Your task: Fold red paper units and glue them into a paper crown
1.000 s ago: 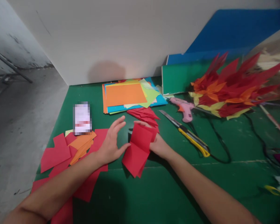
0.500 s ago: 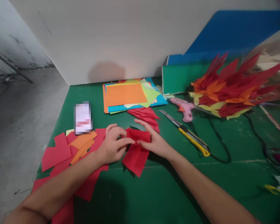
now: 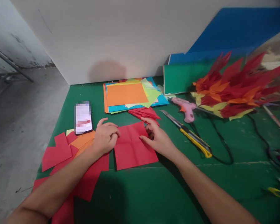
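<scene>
A square sheet of red paper point(image 3: 133, 149) with crossing fold creases lies spread out in front of me. At its left edge my left hand point(image 3: 106, 136) is closed, its curled fingers and thumb on the margin of the sheet. My right hand point(image 3: 160, 138) holds the right edge, thumb over the paper and the bent fingers at the side of it, partly hidden; the index finger is stretched away. Just beyond the sheet, a bundle of folded red paper pieces point(image 3: 146, 113) lies near my right fingertips.
Red paper cut-offs point(image 3: 57, 154) and orange pieces point(image 3: 82, 141) lie left, beside a phone point(image 3: 83, 118). Behind is a stack of coloured paper point(image 3: 126, 94). To the right are a pink glue gun point(image 3: 188, 109), a yellow cutter knife point(image 3: 193, 140) with its blade out, and a red-orange paper flame shape point(image 3: 238, 87).
The red sheet, folded and bunched between my fingers before, is now opened out into a square. My hands have moved apart to its two sides.
</scene>
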A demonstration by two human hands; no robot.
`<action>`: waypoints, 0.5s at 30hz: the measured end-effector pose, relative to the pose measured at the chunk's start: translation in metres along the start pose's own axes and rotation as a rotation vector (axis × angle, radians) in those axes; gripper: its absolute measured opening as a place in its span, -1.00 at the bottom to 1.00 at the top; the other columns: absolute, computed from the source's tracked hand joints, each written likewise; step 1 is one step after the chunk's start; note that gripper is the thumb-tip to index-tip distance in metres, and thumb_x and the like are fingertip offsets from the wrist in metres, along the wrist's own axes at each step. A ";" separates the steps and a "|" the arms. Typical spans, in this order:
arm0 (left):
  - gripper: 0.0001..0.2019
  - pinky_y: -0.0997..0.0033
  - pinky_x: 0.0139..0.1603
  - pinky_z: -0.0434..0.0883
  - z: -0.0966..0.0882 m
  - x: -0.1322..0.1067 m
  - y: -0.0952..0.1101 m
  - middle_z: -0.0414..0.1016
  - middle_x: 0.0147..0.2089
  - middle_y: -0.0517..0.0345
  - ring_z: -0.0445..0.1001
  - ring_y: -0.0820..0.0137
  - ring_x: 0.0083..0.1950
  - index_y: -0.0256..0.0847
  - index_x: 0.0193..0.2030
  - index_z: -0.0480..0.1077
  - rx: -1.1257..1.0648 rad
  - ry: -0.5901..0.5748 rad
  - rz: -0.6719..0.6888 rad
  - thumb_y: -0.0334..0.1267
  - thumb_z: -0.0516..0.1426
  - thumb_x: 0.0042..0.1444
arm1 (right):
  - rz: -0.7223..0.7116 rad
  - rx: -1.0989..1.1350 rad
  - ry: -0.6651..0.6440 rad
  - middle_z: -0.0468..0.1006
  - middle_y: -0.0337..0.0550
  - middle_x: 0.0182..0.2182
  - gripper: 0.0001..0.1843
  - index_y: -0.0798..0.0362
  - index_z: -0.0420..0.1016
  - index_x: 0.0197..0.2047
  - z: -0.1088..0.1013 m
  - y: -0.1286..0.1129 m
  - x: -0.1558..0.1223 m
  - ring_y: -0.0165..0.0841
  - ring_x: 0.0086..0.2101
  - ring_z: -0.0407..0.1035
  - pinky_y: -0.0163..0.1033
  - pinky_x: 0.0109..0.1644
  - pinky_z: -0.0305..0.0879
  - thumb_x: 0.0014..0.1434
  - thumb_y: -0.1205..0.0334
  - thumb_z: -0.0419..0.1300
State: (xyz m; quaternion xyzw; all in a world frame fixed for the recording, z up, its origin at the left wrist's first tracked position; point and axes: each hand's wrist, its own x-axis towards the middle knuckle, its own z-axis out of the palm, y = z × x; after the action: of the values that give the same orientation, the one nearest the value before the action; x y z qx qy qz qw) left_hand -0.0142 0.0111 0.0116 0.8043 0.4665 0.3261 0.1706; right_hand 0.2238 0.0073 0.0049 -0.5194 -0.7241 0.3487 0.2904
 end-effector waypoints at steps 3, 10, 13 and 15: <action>-0.79 -0.02 0.23 0.11 0.000 -0.003 0.013 0.59 -0.28 0.13 0.51 0.23 -0.16 -0.11 -0.29 0.51 0.016 -0.099 0.069 -0.38 0.07 0.02 | -0.016 -0.017 0.013 0.35 -0.22 -0.36 -0.31 -0.08 0.07 0.28 0.002 0.000 -0.001 -0.37 -0.44 0.30 -0.28 -0.44 0.28 0.10 0.27 0.16; -0.56 -0.12 0.31 0.03 0.005 -0.008 0.019 0.31 0.25 -0.11 0.24 0.03 0.29 -0.16 0.14 0.37 0.065 -0.367 0.162 -0.21 0.14 0.10 | -0.027 -0.002 0.008 0.38 -0.11 -0.17 -0.29 -0.09 0.06 0.30 0.001 0.002 -0.001 -0.37 -0.38 0.34 -0.23 -0.33 0.36 0.09 0.31 0.15; -0.56 -0.16 0.34 -0.04 0.004 -0.008 0.016 0.26 0.29 -0.08 0.21 0.07 0.32 -0.13 0.18 0.33 0.054 -0.384 0.169 -0.30 0.09 0.13 | -0.020 0.026 0.009 0.40 -0.08 -0.18 -0.30 -0.07 0.06 0.29 0.001 0.002 0.000 -0.34 -0.34 0.36 -0.20 -0.30 0.38 0.10 0.28 0.16; -0.57 -0.18 0.35 -0.04 0.005 -0.008 0.015 0.24 0.31 -0.04 0.19 0.08 0.33 -0.11 0.16 0.35 0.055 -0.377 0.169 -0.38 0.05 0.14 | 0.001 0.070 0.032 0.43 -0.06 -0.17 -0.32 -0.05 0.09 0.28 0.000 0.004 0.001 -0.31 -0.31 0.39 -0.19 -0.29 0.39 0.11 0.23 0.18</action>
State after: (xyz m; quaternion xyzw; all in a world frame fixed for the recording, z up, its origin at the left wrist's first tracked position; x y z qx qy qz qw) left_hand -0.0039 -0.0031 0.0141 0.8918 0.3657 0.1703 0.2050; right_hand 0.2253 0.0090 0.0016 -0.5149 -0.7064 0.3657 0.3197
